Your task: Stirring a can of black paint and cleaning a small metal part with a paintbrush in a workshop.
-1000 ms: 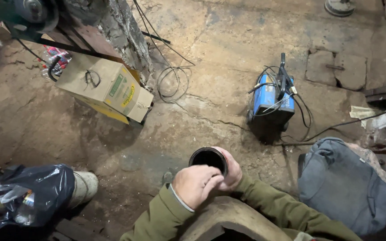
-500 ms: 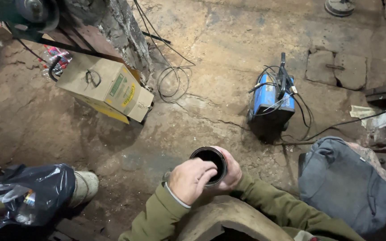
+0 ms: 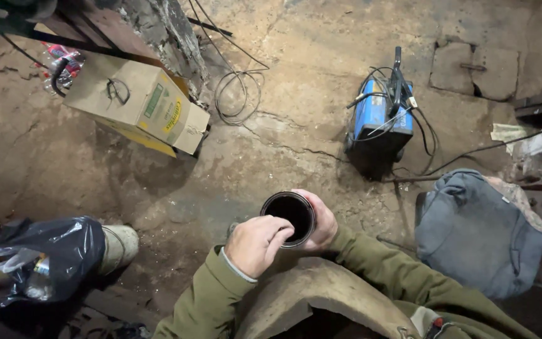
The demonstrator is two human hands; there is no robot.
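Barely anything has shifted since the earlier frames: both hands stay on the cup, and my left hand has slid a little further over its near rim. Cup is round, dark inside, metal-looking rim, mouth facing up at me, held just above my knee. Left hand is curled, fingers bent over the near-left edge of the rim, gripping it. Right hand wraps the far-right side of the cup, fingers closed round the wall, thumb along the top edge. So both hands are closed on the same cup, touching each other's side of it. Sleeves are olive green.

Around: dirt and cracked concrete floor. Blue welding machine with a tangle of cables sits well beyond the cup, up and to the right. Grey jacket lies heaped to the right, near my right arm. Cardboard box tilted at upper left, loose coil of wire just beside it. Black plastic bag at lower left, touching a pale cylinder lying on its side.
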